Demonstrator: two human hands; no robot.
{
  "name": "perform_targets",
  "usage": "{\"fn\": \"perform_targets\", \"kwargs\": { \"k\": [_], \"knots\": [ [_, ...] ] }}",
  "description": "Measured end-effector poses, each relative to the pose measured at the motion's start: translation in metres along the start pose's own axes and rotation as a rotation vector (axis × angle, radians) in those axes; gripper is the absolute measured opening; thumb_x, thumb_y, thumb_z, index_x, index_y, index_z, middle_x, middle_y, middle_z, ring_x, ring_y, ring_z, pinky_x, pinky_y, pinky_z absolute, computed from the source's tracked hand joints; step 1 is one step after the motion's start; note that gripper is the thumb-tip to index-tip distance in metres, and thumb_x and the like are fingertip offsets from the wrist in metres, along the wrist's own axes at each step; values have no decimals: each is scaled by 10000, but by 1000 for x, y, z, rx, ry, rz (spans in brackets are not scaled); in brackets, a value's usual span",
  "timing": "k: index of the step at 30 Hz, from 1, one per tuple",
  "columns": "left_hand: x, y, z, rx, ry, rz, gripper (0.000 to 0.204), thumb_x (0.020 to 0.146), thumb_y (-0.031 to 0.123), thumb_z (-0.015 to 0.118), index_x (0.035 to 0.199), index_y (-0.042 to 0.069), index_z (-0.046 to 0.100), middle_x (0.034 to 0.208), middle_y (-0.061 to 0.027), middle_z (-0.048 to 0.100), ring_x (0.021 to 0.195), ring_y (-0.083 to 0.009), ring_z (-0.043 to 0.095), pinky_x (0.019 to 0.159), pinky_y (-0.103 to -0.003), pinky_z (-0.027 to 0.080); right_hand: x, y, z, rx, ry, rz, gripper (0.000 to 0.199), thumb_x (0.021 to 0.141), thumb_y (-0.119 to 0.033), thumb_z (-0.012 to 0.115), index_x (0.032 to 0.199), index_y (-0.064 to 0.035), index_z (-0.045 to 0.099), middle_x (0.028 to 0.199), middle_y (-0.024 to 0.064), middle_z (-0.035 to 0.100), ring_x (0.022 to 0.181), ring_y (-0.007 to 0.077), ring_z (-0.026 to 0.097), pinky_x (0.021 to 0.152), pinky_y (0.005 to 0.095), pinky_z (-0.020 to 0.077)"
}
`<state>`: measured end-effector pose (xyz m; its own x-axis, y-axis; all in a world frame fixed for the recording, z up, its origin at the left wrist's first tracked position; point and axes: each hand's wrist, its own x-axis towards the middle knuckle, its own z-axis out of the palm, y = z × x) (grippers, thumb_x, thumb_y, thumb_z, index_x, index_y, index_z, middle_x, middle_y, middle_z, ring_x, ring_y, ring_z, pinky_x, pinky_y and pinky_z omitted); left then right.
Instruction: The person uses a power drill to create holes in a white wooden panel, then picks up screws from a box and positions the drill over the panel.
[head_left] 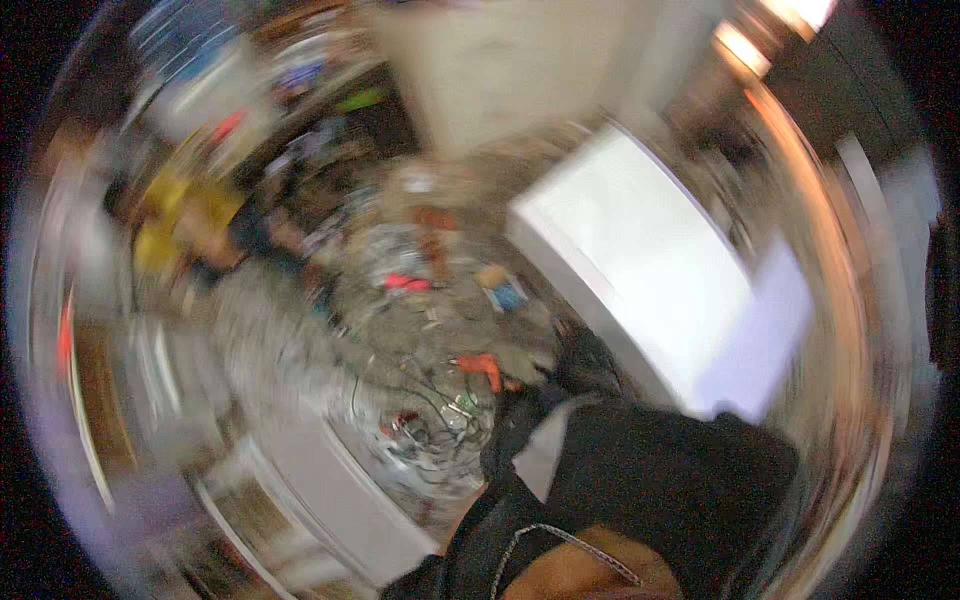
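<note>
Neither of my hands shows; the whole picture is smeared by motion. My black shirt fills the lower right, and its sleeves run out of sight. Right beside my body stands a large white box-like panel piece (pixel 620 250), its top face bright. A pale lavender flat piece (pixel 765 330) lies against its near right end. On the floor just ahead of me is an orange tool that looks like a power drill (pixel 480 368). Tangled cables (pixel 430 420) lie close to it, blurred.
A grey-white flat panel (pixel 340 500) is at the lower left. Pink-red (pixel 407 283) and blue (pixel 507 294) items lie among scattered clutter on the floor. A person in a yellow top (pixel 185 215) is low down at the far left. A large beige panel (pixel 500 70) stands at the back.
</note>
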<state>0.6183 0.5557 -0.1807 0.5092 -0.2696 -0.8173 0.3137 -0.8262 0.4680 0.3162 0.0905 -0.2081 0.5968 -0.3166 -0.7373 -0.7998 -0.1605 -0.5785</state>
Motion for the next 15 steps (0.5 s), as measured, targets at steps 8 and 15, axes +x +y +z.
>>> {"fn": "perform_targets", "kwargs": {
  "k": [8,15],
  "knots": [
    [74,99,-70,218,-181,78,450,904,344,569,1213,31,477,1029,-136,631,942,-251,591,810,-354,469,-164,78,84,3,-22,-180,346,841,-207,587,1137,-27,602,968,176,672,781,307,629,688,439,513],
    [112,202,-41,322,-277,195,487,925,339,557,1278,28,433,1051,-123,623,967,-227,577,834,-333,455,-168,13,73,152,17,-153,331,756,-196,622,1053,-51,617,959,174,679,809,339,626,727,457,491]
  ]
}}
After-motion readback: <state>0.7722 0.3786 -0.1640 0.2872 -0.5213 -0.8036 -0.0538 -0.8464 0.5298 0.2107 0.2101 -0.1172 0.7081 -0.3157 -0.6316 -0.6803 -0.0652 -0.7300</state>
